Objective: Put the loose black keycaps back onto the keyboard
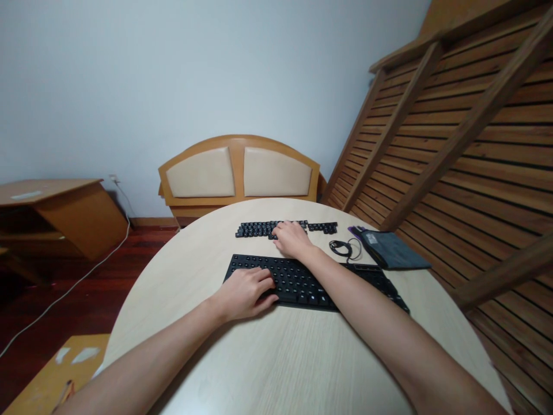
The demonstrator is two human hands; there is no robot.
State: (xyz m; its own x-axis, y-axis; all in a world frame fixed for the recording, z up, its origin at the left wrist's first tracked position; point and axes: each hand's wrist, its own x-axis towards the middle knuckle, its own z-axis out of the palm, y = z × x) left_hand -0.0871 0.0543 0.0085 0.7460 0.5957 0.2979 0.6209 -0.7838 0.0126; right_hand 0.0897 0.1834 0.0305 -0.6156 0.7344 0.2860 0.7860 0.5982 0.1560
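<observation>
The black keyboard (298, 282) lies flat on the pale round table (268, 369), with small light marks dotted across its face. On the left part of the keyboard rests the left hand (248, 293), palm down with fingers half curled; whether it grips the edge or a key cannot be told. The right forearm crosses above the keyboard's right part, and the right hand (290, 237) reaches beyond its far edge to a block of black keycaps (254, 229) laid in rows, fingers bent down among them; whether a cap is pinched is hidden. A smaller cluster of keycaps (325, 227) lies to the right of that hand, also beyond the keyboard. A coiled black cable (340, 249) sits just behind the keyboard's right half, with a dark grey pouch (397, 250) to the right of the coil. Farther behind the keyboard, past the table, stands a wooden headboard (239, 173) with two cream panels; well to the keyboard's right leans a slatted wooden frame (432, 150).
</observation>
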